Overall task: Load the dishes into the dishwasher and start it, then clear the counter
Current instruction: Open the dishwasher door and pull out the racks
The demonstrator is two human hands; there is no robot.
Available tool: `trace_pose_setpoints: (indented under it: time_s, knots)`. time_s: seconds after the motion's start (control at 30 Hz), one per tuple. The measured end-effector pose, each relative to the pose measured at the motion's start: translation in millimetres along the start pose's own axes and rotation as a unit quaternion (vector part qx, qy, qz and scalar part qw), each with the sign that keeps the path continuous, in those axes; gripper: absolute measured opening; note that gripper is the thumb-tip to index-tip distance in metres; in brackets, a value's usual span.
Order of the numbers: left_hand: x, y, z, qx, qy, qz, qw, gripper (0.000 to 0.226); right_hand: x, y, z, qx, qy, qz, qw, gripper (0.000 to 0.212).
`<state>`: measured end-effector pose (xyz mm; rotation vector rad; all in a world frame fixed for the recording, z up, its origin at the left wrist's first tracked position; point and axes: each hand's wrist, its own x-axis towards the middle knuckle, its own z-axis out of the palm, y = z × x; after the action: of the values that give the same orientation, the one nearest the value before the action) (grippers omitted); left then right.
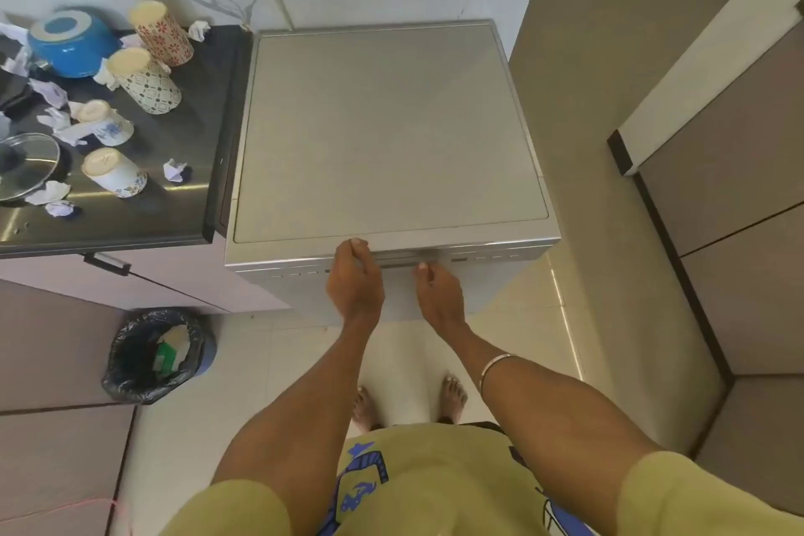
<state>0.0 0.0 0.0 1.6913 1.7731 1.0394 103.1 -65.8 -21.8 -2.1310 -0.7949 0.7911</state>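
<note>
I stand at the closed dishwasher (391, 131), both hands at the top edge of its door. My left hand (354, 279) curls its fingers over the door's upper lip, touching the handle strip. My right hand (437, 294) reaches the same strip just beside it; whether its fingers grip the strip I cannot tell. To the left, on the dark counter (191, 205), four cups stand upside down: two tall patterned ones (162, 33) (145, 81), two shorter ones (104, 123) (115, 172). A blue pot (72, 41), a glass lid (26, 163) and crumpled papers (174, 170) lie among them. A bin (159, 355) lined in black sits on the floor below.
</note>
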Motion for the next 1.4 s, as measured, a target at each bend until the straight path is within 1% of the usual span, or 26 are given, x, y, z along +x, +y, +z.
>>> trace_pose_setpoints:
  time_s: [0.03, 0.07, 0.13, 0.17, 0.2, 0.23, 0.3, 0.37, 0.4, 0.53, 0.63, 0.67, 0.73, 0.8, 0.83, 0.9, 1.0, 1.07, 1.13, 1.23, 1.3, 1.4]
  knots:
    - [-1.0, -3.2, -2.4, 0.001, -0.015, -0.034, 0.999, 0.034, 3.2, 2.7, 3.0, 0.038, -0.022, 0.048, 0.998, 0.035]
    - [-2.3, -10.1, -1.9, 0.027, -0.032, -0.070, 0.997, 0.037, 5.4, 2.3, 4.2, 0.074, -0.052, 0.098, 0.991, 0.035]
    - [-9.6, -29.6, -0.1, 0.095, -0.123, -0.156, 0.975, 0.046, 9.4, 2.0, 6.1, 0.122, -0.101, 0.158, 0.975, 0.030]
    - [-12.3, -38.4, 1.0, 0.097, -0.177, -0.197, 0.959, 0.052, 12.4, 2.0, 6.9, 0.144, -0.112, 0.167, 0.969, 0.028]
    - [-13.5, -45.4, 2.5, 0.060, -0.232, -0.238, 0.941, 0.056, 14.1, 0.8, 6.9, 0.170, -0.117, 0.176, 0.963, 0.028]
    - [-14.1, -47.0, 3.3, -0.013, -0.274, -0.288, 0.918, 0.057, 17.3, -0.2, 7.0, 0.209, -0.115, 0.188, 0.953, 0.031]
    - [-11.4, -44.9, 4.3, -0.166, -0.320, -0.378, 0.853, 0.052, 21.7, -1.4, 8.5, 0.290, -0.112, 0.220, 0.924, 0.039]
    - [-6.5, -42.1, 6.5, -0.271, -0.332, -0.422, 0.799, 0.045, 23.5, -3.5, 11.1, 0.353, -0.120, 0.251, 0.893, 0.041]
    - [-4.7, -41.7, 9.6, -0.309, -0.326, -0.435, 0.781, 0.042, 23.4, -3.8, 12.8, 0.386, -0.126, 0.267, 0.874, 0.041]
    - [1.9, -30.5, 15.8, -0.415, -0.281, -0.485, 0.717, 0.030, 22.1, -6.8, 20.6, 0.497, -0.109, 0.306, 0.805, 0.039]
    - [2.2, -27.5, 17.9, -0.468, -0.243, -0.518, 0.673, 0.026, 19.9, -12.5, 25.4, 0.556, -0.088, 0.325, 0.760, 0.026]
    - [2.2, -27.3, 19.5, -0.477, -0.235, -0.525, 0.664, 0.024, 20.3, -13.7, 26.5, 0.570, -0.081, 0.330, 0.748, 0.023]
    - [2.7, -26.2, 23.0, -0.479, -0.223, -0.537, 0.658, 0.023, 21.2, -15.5, 27.2, 0.570, -0.079, 0.333, 0.747, 0.023]
    - [4.2, -23.6, 26.0, -0.477, -0.213, -0.548, 0.653, 0.029, 21.7, -16.3, 28.4, 0.562, -0.078, 0.331, 0.754, 0.023]
    - [4.9, -21.5, 27.1, -0.475, -0.211, -0.552, 0.652, 0.034, 21.5, -17.3, 28.5, 0.557, -0.077, 0.334, 0.757, 0.019]
    - [4.7, -18.2, 29.4, -0.462, -0.204, -0.563, 0.655, 0.044, 20.8, -19.1, 27.9, 0.546, -0.075, 0.339, 0.762, 0.010]
    - [1.7, -15.3, 32.8, -0.444, -0.193, -0.565, 0.668, 0.055, 21.5, -18.0, 27.0, 0.534, -0.079, 0.341, 0.770, 0.008]
    - [0.2, -15.9, 34.9, -0.427, -0.195, -0.551, 0.690, 0.056, 20.9, -16.0, 28.5, 0.518, -0.083, 0.339, 0.781, 0.013]
    - [-1.2, -17.5, 37.7, -0.412, -0.198, -0.540, 0.707, 0.056, 19.3, -15.9, 30.0, 0.492, -0.079, 0.339, 0.798, 0.022]
    - [-3.7, -17.7, 40.8, -0.407, -0.189, -0.542, 0.711, 0.057, 19.9, -16.3, 33.0, 0.464, -0.062, 0.351, 0.811, 0.036]
    - [-8.6, -19.7, 40.6, -0.385, -0.170, -0.556, 0.717, 0.058, 17.4, -14.0, 33.4, 0.429, -0.046, 0.364, 0.825, 0.046]
    - [-20.2, -24.4, 34.3, -0.324, -0.134, -0.566, 0.746, 0.058, 1.8, 0.0, 34.1, 0.393, -0.039, 0.368, 0.842, 0.055]
